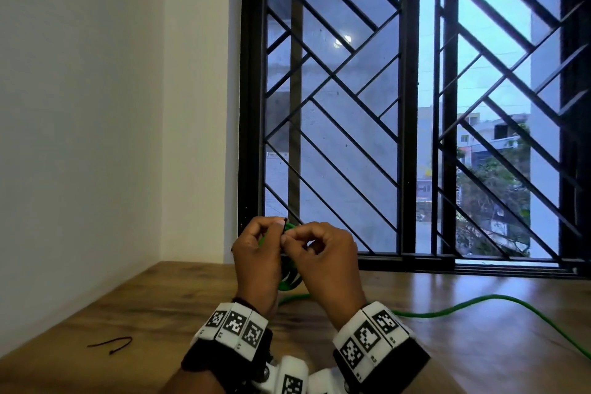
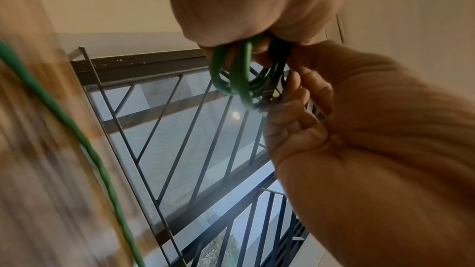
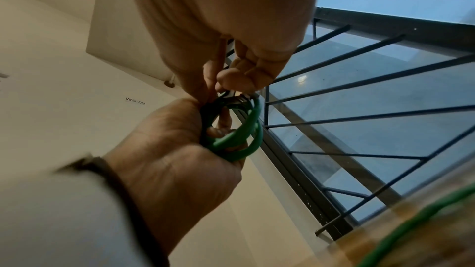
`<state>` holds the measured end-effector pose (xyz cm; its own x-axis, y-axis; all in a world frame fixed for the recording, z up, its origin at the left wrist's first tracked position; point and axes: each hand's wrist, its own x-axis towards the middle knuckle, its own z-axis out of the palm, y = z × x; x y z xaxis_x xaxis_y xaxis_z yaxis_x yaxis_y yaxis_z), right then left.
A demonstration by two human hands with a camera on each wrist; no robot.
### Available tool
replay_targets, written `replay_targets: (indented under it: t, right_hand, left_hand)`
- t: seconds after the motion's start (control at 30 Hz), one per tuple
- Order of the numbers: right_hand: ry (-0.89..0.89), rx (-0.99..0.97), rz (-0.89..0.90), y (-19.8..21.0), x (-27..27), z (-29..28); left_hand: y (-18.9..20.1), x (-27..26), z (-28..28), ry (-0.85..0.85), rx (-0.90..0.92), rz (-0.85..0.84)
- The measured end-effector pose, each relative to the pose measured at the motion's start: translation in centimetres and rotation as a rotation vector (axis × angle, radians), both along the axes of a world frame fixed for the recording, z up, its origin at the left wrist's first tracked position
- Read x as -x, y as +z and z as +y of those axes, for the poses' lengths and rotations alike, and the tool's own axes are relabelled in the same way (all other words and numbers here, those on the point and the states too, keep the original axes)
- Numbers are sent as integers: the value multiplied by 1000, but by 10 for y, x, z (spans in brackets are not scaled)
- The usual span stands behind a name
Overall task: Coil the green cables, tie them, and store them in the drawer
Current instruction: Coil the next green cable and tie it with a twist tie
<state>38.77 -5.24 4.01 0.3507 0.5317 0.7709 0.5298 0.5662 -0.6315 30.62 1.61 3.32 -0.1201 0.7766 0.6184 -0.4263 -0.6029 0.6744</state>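
The left hand [image 1: 256, 261] grips the green coil [image 3: 235, 139] above the table [image 1: 128, 307]; the right hand [image 1: 326, 261] pinches a thin tie at its top. Best cinch tight while loops stay bunched. Another cable [image 1: 479, 305] trails beyond.

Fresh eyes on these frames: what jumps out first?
The two hands raised at centre, above the wooden table: the left hand grips a coil of green cable while the right hand pinches something dark at the coil's top. Behind them, a black window grille fills the view. A loose green cable trails across the table to the right, and a dark tie lies near left.
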Motion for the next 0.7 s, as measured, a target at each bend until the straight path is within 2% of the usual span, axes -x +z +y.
replay_targets:
  t: [0.1, 0.43, 0.7]
  right_hand:
    - [132, 42, 120, 2, -2, -2]
    - [254, -23, 236, -3, 0, 0]
    - [212, -13, 223, -1, -4, 5]
  left_hand:
    - [1, 0, -2, -16, -8, 1]
    - [5, 3, -4, -61, 2, -14]
    - [7, 2, -5, -72, -27, -28]
